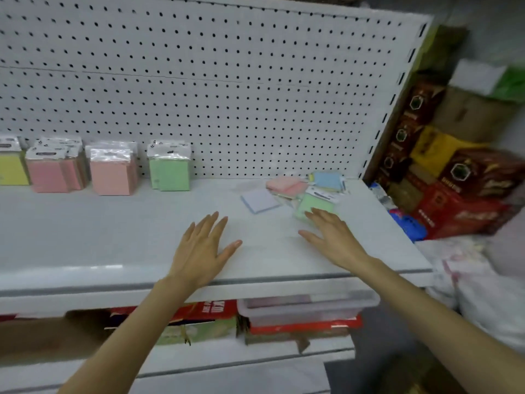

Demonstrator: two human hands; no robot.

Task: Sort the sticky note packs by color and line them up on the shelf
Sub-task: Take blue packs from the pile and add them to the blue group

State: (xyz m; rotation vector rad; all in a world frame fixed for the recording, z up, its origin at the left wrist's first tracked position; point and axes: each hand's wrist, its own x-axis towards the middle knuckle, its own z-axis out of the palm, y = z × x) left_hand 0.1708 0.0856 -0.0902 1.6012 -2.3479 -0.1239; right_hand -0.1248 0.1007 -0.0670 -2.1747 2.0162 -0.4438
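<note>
My left hand (201,248) and right hand (332,237) are spread over the white shelf (113,237), fingers released, grasping nothing. Sorted packs stand at the pegboard (227,81): yellow pack (12,169), pink packs (54,172), green packs (169,170). An unsorted heap (298,189) lies to the right, its loose green pack (314,204) at my right fingertips.

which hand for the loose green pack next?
Right, probably. The right hand is open with fingertips at the loose green pack; the left hand lies open farther left, over bare shelf.
</note>
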